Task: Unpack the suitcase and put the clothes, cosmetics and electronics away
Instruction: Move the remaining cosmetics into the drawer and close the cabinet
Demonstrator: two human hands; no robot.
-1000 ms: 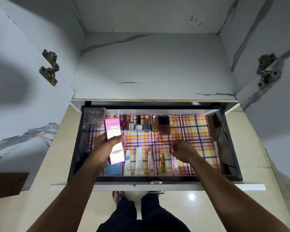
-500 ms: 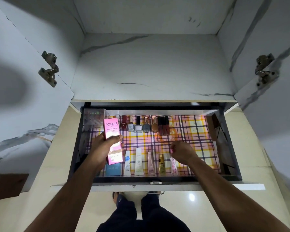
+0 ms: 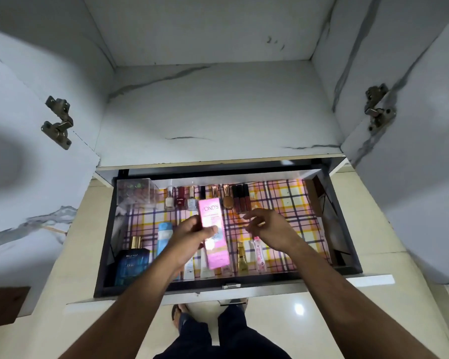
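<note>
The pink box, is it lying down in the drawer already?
No, the left hand holds the pink box above the drawer.

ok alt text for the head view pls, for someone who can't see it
A person's left hand holds a pink Pond's box over an open drawer lined with plaid paper, while the right hand hovers open beside it. Nail polishes and tubes line the drawer.

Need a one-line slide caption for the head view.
Left hand holds a pink box over the open drawer of cosmetics; right hand hovers open.
</note>
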